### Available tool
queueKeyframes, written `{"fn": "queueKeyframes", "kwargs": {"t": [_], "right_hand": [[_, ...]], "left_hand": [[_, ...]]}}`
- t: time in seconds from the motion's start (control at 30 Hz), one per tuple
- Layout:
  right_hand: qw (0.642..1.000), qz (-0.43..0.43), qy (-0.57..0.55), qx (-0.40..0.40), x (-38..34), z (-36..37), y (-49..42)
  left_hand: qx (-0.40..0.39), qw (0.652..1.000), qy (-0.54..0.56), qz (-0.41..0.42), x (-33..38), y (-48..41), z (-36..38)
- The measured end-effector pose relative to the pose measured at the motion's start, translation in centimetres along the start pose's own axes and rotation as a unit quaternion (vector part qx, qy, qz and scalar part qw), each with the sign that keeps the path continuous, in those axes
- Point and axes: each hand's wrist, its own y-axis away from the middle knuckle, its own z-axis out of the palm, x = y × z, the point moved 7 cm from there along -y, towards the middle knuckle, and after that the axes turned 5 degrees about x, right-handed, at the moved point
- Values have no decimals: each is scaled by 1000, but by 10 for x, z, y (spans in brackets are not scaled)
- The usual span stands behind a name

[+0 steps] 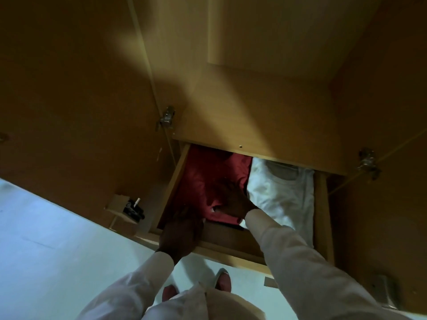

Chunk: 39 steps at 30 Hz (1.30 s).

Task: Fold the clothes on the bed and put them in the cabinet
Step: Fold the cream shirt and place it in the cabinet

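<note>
Dim light here, and a lot is lost in shadow: the far end of the open drawer runs under the cabinet panel above it, so the back of both garments is cut off from view. The left hand sits at the drawer's near left corner, back of the hand up, its fingertips dipping out of sight past the front rail, so I cannot tell whether it grips anything or only rests there. The right hand is down on the red garment, fingers stretched out flat and pressing on the cloth rather than curled round it, though the blur makes the thumb hard to read. The red garment lies folded in the left half of the drawer, long axis running from the front rail back into the cabinet, its surface softly creased, a small pale patch showing just beside the palm. Touching it on the right lies the white garment, folded the same way, neckline toward the back, its near end hidden under the right sleeve. Left of the drawer, a small box holds dark items too murky to name. Two feet stand on the pale floor.
</note>
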Motion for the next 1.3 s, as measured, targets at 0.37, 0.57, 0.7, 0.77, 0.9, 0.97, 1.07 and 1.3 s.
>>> {"fn": "queueKeyframes", "kwargs": {"t": [0.37,0.57,0.7,0.77,0.9,0.97,1.07,1.3], "right_hand": [[883,208,-396,143,25,-81,154],[817,394,-411,91,57,-65,227],[776,459,-427,64,63,-37,257],[755,463,-453,103,62,-33,260],[736,466,-474,128,58,-34,255],[732,471,-474,135,59,-34,252],[732,468,-470,154,62,-41,244],[724,446,-487,201,71,-60,208]], "left_hand": [[33,990,135,27,29,-27,-23],[-323,888,324,-49,74,22,3],[-376,833,378,-147,39,41,30],[-333,827,418,-172,26,32,36],[-307,828,440,-163,27,23,40],[-292,837,434,-163,31,20,40],[-273,840,440,-163,36,9,38],[-195,833,491,-165,45,-31,22]]}}
